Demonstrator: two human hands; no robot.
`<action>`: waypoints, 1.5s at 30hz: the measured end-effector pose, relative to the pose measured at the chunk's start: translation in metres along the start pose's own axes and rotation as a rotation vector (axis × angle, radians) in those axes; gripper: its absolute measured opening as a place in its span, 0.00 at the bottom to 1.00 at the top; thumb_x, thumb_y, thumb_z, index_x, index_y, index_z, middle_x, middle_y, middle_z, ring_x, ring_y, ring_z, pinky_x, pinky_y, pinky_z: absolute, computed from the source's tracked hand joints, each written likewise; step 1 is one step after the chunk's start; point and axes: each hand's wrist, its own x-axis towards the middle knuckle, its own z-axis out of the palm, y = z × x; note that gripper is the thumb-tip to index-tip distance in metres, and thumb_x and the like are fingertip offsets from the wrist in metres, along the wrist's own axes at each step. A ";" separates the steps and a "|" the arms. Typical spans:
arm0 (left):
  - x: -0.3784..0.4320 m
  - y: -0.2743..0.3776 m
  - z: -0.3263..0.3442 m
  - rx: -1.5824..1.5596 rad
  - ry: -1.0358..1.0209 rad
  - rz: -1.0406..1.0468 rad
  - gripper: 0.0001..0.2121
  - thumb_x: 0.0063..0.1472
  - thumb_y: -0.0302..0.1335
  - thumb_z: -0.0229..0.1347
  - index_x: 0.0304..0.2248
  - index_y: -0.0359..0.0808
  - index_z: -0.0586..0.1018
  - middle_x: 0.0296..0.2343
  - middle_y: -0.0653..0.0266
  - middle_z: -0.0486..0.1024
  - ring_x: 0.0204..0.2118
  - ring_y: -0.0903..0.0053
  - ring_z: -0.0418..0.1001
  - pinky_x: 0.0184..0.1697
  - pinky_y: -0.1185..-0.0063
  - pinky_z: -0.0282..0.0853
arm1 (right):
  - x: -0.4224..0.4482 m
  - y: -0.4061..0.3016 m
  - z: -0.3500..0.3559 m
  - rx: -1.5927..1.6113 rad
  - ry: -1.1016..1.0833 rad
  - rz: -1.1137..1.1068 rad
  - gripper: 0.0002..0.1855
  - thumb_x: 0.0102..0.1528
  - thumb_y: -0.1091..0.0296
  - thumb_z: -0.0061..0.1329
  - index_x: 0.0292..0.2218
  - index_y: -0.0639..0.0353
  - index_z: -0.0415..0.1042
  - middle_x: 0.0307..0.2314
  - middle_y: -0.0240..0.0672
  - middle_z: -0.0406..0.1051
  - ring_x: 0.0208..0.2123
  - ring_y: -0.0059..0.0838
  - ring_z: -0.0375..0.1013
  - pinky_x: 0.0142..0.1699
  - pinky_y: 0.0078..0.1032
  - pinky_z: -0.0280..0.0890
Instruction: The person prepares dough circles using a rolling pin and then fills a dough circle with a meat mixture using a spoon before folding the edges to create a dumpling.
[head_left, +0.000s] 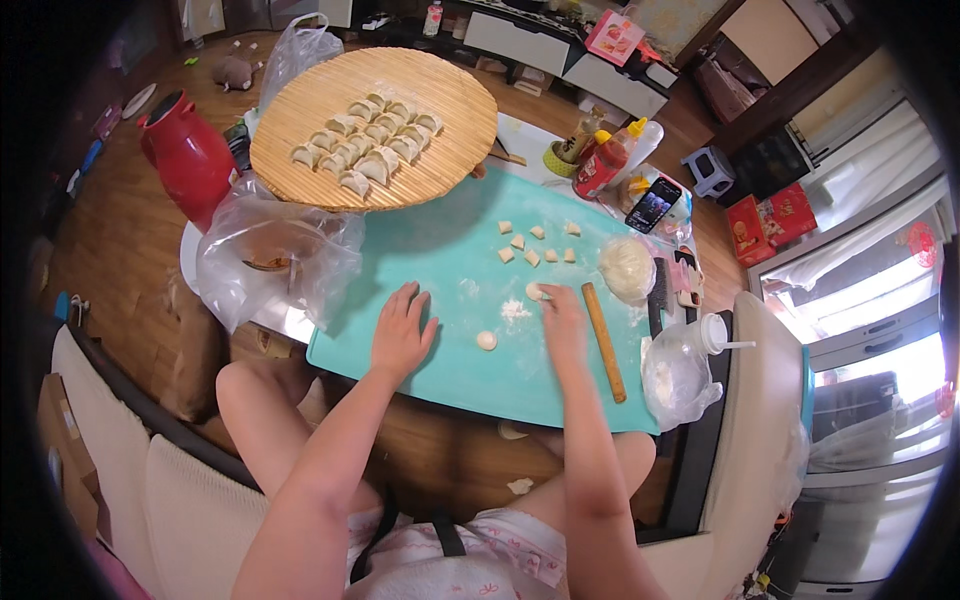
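My left hand (403, 330) lies palm down on the turquoise mat (442, 375), fingers a little apart and holding nothing. At the fingertips of my right hand (564, 319) is a small dough round (534, 291); my fingers pinch its near edge, and motion blurs the hand slightly. A second dough round (487, 340) rests on the mat between my hands. A heap of flour (515, 310) lies just left of my right hand. To its right is a wooden rolling pin (604, 341). Several cut dough pieces (532, 257) are scattered farther back, beside a larger dough ball (627, 268) that looks covered in plastic.
Folded dumplings (360, 142) sit on a round slatted tray (442, 176) at the back left. A red vacuum flask (191, 161) and plastic bag (281, 255) stand left. Sauce bottles (604, 161), a phone (653, 205), a knife (658, 292) and a plastic jug (679, 367) line the right.
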 end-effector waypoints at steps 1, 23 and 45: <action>0.002 0.002 0.000 -0.007 -0.013 -0.006 0.20 0.57 0.34 0.50 0.47 0.35 0.66 0.51 0.56 0.59 0.55 0.61 0.56 0.58 0.68 0.52 | -0.005 0.011 -0.011 -0.052 0.028 0.098 0.16 0.48 0.75 0.48 0.42 0.57 0.69 0.42 0.36 0.65 0.44 0.38 0.66 0.43 0.32 0.65; 0.056 0.087 0.083 0.175 -0.281 0.179 0.33 0.62 0.49 0.36 0.61 0.43 0.42 0.61 0.58 0.35 0.64 0.63 0.30 0.62 0.59 0.26 | -0.084 0.099 -0.048 -0.333 0.392 0.262 0.23 0.48 0.74 0.46 0.48 0.62 0.63 0.48 0.47 0.58 0.52 0.50 0.55 0.56 0.45 0.50; 0.028 0.082 0.025 -0.666 -0.578 -0.278 0.12 0.50 0.27 0.60 0.34 0.35 0.74 0.28 0.63 0.76 0.30 0.76 0.73 0.37 0.79 0.68 | -0.141 0.045 -0.027 -0.217 0.005 -0.173 0.19 0.45 0.75 0.50 0.41 0.56 0.67 0.37 0.37 0.65 0.42 0.40 0.63 0.47 0.34 0.58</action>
